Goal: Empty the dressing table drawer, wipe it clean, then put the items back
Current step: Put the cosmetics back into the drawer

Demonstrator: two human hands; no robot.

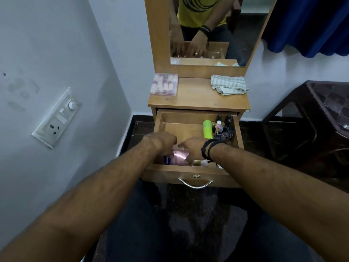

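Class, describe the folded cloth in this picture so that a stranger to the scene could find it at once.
Start at the wooden dressing table under the mirror. On its top, at the back right corner above the open drawer, lies the cloth. It is soft, crumpled and pale checked, unlike the clear plastic box at the left.

drawer [238, 133]: light wood, pulled all the way out, curved metal handle on the front
pink container [180, 156]: shiny, lying on its side at the front left of the drawer
green tube [207, 129]: neon, lying flat toward the back right
small bottles [223, 127]: bunch standing upright in the back right corner
cloth [228, 84]: checked, crumpled on the tabletop, right side
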